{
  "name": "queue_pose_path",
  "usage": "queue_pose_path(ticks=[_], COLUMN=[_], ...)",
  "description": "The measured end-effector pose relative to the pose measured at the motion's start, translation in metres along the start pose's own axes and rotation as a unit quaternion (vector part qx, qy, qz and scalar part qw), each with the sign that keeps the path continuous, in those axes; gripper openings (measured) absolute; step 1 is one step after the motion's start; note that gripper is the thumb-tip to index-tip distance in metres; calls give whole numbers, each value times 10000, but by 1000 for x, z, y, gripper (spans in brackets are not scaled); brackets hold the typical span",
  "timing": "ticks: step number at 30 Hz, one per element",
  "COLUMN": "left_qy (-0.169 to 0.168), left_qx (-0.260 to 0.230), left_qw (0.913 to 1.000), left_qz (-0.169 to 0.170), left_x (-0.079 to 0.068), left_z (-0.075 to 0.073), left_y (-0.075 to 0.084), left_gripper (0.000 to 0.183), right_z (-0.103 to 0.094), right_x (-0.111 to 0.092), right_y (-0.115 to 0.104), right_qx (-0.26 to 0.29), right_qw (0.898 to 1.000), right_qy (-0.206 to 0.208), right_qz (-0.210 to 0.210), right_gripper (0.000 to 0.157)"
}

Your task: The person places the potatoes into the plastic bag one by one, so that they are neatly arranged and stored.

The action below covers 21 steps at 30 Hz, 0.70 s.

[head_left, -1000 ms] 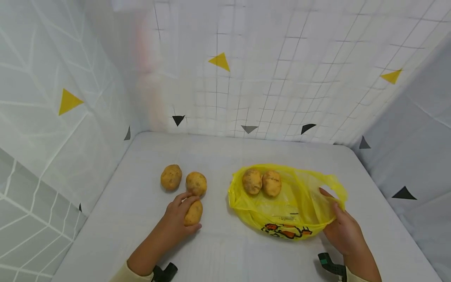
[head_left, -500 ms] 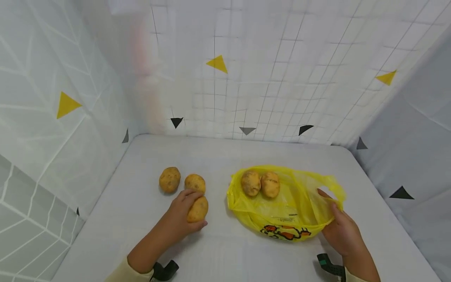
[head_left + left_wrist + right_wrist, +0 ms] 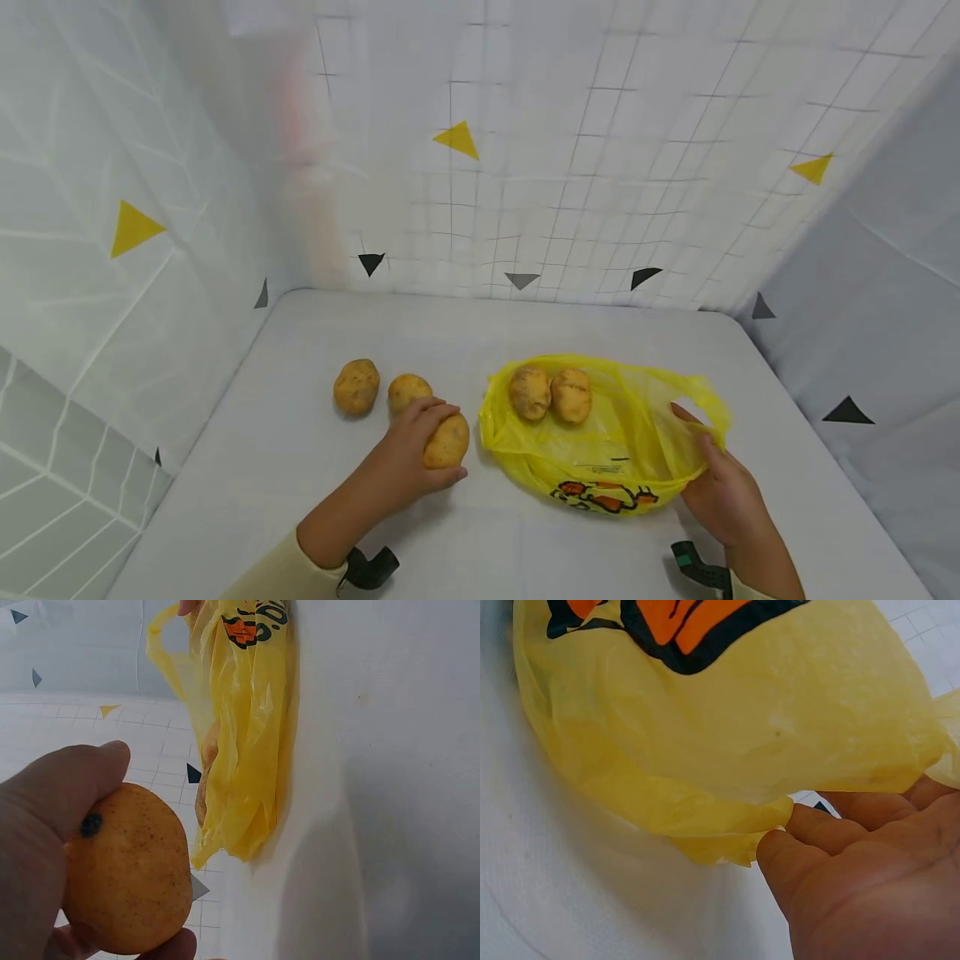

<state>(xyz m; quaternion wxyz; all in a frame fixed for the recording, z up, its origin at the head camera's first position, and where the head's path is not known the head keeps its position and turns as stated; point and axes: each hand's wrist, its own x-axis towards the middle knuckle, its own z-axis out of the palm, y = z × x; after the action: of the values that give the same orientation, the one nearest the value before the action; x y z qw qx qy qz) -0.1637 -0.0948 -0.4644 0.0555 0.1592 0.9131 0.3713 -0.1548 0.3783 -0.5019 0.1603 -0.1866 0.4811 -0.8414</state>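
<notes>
A potato (image 3: 449, 442) sits within the curled left hand (image 3: 411, 452); the right hand (image 3: 722, 490) seemingly holds a yellow bag (image 3: 519, 458).

Booth (image 3: 540, 217) with white walls (image 3: 217, 158), triangles (image 3: 459, 140)

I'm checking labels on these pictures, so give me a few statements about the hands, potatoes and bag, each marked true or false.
1. The left hand holds a potato. True.
2. The held potato is inside the bag. False: it is outside the yellow bag.
3. Two potatoes show in the bag's opening. True.
4. The right hand also holds a potato. False: the right hand holds the bag's edge.
5. The bag is solid black. False: it is yellow with a printed design.
</notes>
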Motion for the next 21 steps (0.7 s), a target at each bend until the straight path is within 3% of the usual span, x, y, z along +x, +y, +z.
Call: queue_pose_path(ticks=[9,15,21], left_qy=[-113,-150,-320], left_qx=[-6,-111,-245], left_qw=[9999,9995,9991], left_qz=[0,257,146], left_x=[9,25,37], left_z=[3,11,20], left_y=[12,22,30], left_gripper=[78,77,77], right_z=[1,1,1], right_x=[0,-1,-1], right_y=[0,-1,-1], right_qx=[-154,-131,-246], right_qw=[9999,9999,9997], right_qy=[-25,-79,-14], right_qz=[2,40,23], right_gripper=[56,56,56])
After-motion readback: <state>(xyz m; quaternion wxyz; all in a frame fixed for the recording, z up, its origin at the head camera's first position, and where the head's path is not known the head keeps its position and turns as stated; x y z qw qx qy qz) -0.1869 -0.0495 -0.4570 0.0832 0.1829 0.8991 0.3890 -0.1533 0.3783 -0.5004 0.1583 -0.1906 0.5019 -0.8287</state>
